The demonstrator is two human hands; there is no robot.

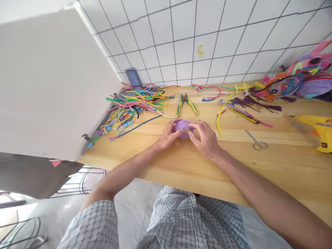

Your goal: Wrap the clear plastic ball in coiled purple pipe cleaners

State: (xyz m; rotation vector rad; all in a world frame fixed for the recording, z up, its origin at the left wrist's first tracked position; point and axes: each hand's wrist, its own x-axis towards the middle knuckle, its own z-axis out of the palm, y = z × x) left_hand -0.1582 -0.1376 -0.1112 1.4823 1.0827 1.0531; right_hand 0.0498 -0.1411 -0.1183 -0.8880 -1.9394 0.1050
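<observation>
A round coil of purple pipe cleaner [183, 125] sits between my two hands, just above or on the wooden table. My left hand [168, 135] grips its left side, with the thumb laid across the front. From the right, my right hand [204, 137] pinches at the coil's lower right part with thumb and forefinger. What exactly lies between those fingertips is too small to make out. Behind the coil rest pliers with yellow-green handles [193, 107], their handles spread.
Loose colourful pipe cleaners [142, 100] are heaped at the back left. To the right lie a yellow cutter knife [243, 116], small scissors [259, 145] and a yellow glue gun [321, 131]. Finished pipe cleaner figures [282, 86] stand at the back right, against a tiled wall [178, 41].
</observation>
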